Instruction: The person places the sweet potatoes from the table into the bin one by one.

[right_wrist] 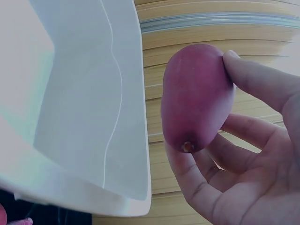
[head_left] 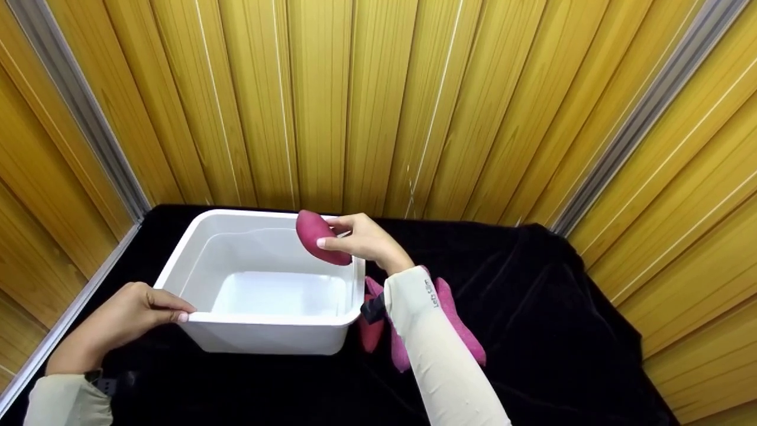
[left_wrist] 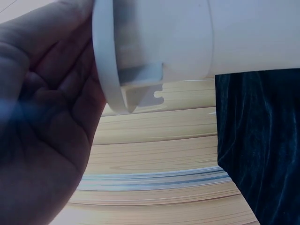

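Observation:
My right hand [head_left: 365, 239] holds a smooth purple-red mango-shaped fruit [head_left: 319, 236] above the right rim of a white plastic tub [head_left: 266, 338]. Thumb and fingers grip the fruit from its right side, and a small brown stem scar shows on its end in the right wrist view. At the tub's near left corner, my left hand [head_left: 139, 310] pinches the rim between thumb and fingers. No objects are visible on the part of the tub's floor that I see. Beside its right wall lie a red item [head_left: 371, 331] and pink elongated items [head_left: 461, 322], partly hidden by my right forearm.
Black cloth [head_left: 550, 331] covers the surface under the tub. Yellow wood-patterned panels [head_left: 378, 106] rise behind and at both sides, with grey metal strips [head_left: 639, 118] along the corners.

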Tool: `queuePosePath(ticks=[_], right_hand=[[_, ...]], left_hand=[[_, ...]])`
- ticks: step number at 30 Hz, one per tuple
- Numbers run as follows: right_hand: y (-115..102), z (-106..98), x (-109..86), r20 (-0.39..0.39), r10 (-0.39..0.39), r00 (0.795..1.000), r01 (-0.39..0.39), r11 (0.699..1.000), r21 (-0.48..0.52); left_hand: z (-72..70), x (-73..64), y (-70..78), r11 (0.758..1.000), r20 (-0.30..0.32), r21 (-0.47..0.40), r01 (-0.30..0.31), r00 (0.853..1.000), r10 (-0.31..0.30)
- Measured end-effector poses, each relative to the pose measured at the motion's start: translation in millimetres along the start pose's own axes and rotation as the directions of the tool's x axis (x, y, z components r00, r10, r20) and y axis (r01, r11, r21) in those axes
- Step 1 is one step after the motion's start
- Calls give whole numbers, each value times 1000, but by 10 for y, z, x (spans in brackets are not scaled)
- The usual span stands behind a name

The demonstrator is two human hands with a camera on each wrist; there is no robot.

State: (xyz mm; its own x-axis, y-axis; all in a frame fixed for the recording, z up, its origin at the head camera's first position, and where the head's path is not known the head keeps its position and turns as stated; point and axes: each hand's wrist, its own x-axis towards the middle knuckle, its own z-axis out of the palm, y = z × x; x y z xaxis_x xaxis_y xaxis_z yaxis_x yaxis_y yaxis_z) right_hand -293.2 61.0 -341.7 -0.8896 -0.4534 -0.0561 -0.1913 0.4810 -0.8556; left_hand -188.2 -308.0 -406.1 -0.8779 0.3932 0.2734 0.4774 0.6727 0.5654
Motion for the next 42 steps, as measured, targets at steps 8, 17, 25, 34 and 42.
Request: queuePosePath(ticks=[8, 17, 25, 34, 42], right_hand=[[-59, 68, 50, 10, 12, 1000, -12, 1000, 5], [-69, 118, 114, 10, 22, 1000, -22, 1000, -6], [-78, 151, 141, 9, 31, 999, -31, 1000, 2], [-57, 167, 144, 1, 45, 999, -45, 999, 21], [-20, 183, 153, -1, 48, 999, -48, 998, 45]], left_hand=[[20, -12, 13, 1000, 6, -9, 0, 1000, 0], [20, 7, 28, 1000, 11, -2, -11, 1000, 11], [14, 6, 29, 1000, 15, -6, -7, 1000, 7], [17, 5, 21, 1000, 22, -26, 2, 1000, -2], [16, 0, 21, 999, 22, -30, 13, 1000, -12]])
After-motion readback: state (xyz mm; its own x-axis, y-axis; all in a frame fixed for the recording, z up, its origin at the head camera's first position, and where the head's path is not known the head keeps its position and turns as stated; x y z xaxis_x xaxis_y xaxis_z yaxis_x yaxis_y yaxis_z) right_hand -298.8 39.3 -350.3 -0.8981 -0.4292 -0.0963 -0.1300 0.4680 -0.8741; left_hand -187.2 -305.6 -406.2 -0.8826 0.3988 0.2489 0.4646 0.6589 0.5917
